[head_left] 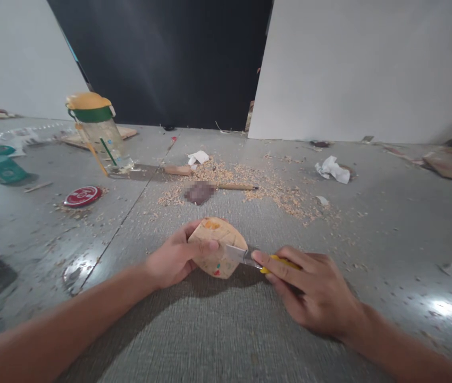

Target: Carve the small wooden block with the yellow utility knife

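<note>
A flat, rounded piece of pale wood [229, 234] with orange, green and red paint spots is gripped at its left side by my left hand [174, 258], the thumb lying across its face. My right hand [314, 284] is closed around the yellow handle of a utility knife [279, 263]. The knife's metal blade points left and lies over the right part of the wood, close to my left thumb. Whether the edge bites into the wood, I cannot tell.
Wood shavings [290, 197] are scattered beyond my hands, around a thin wooden-handled tool [237, 186] and a blurred brown piece [199, 193]. Crumpled tissue [333, 170] lies to the right. At left stand a lidded bottle [104, 135], a teal cup [2, 167] and a red round lid [83, 196].
</note>
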A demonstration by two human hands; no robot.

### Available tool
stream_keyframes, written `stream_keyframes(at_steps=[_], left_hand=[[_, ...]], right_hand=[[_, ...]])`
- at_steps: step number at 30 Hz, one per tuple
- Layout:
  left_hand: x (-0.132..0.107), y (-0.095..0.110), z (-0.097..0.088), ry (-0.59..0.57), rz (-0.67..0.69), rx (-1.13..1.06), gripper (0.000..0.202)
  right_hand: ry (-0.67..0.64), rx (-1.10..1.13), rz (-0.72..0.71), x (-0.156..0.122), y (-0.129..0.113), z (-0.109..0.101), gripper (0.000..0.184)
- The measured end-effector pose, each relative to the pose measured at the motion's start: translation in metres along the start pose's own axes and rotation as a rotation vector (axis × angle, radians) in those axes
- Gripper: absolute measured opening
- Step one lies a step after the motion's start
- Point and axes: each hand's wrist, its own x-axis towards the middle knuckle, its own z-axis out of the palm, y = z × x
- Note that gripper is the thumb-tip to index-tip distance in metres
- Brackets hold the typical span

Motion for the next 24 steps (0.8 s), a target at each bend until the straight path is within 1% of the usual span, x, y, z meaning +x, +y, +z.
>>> stream_keyframes(at_steps=[4, 9, 12, 14, 15, 16, 17, 19, 21, 22, 23, 24], left_hand=[[0.000, 0.000, 0.000, -0.020, 0.009, 0.001, 0.044], [0.001, 0.001, 0.000, -0.005, 0.012, 0.027, 0.041], [-0.001, 0.002, 0.001, -0.002, 0.012, 0.054, 0.039], [-0.002, 0.002, 0.001, -0.036, -0.004, 0.087, 0.039], [-0.003, 0.001, 0.001, -0.056, -0.016, 0.103, 0.039], [-0.003, 0.001, 0.001, -0.068, -0.021, 0.108, 0.038], [-0.002, 0.000, 0.001, -0.063, -0.019, 0.103, 0.038], [-0.001, -0.001, 0.000, -0.014, 0.024, 0.066, 0.036], [0.000, -0.001, 0.001, 0.038, 0.077, 0.064, 0.033], [0.000, 0.000, 0.003, 0.059, 0.112, 0.108, 0.032], [-0.001, 0.000, 0.006, 0.083, 0.160, 0.195, 0.030], [-0.003, 0.001, 0.009, 0.104, 0.238, 0.323, 0.028]], right_hand=[[-0.018, -0.021, 0.011, -0.001, 0.001, 0.000, 0.035], [-0.012, -0.077, -0.016, -0.001, 0.001, -0.001, 0.034], [-0.014, -0.111, -0.029, -0.001, 0.010, -0.005, 0.034], [0.006, -0.140, 0.037, -0.002, 0.025, -0.008, 0.037], [0.029, -0.161, 0.100, -0.003, 0.035, -0.009, 0.038], [0.088, -0.184, 0.163, -0.004, 0.044, -0.010, 0.037], [0.123, -0.180, 0.224, -0.005, 0.053, -0.010, 0.036], [0.183, -0.127, 0.304, -0.006, 0.063, -0.010, 0.035], [0.186, -0.019, 0.382, -0.004, 0.060, -0.009, 0.035], [0.170, 0.061, 0.430, -0.002, 0.054, -0.009, 0.036], [0.153, 0.159, 0.493, 0.001, 0.046, -0.010, 0.038], [0.121, 0.294, 0.561, 0.005, 0.037, -0.011, 0.040]])
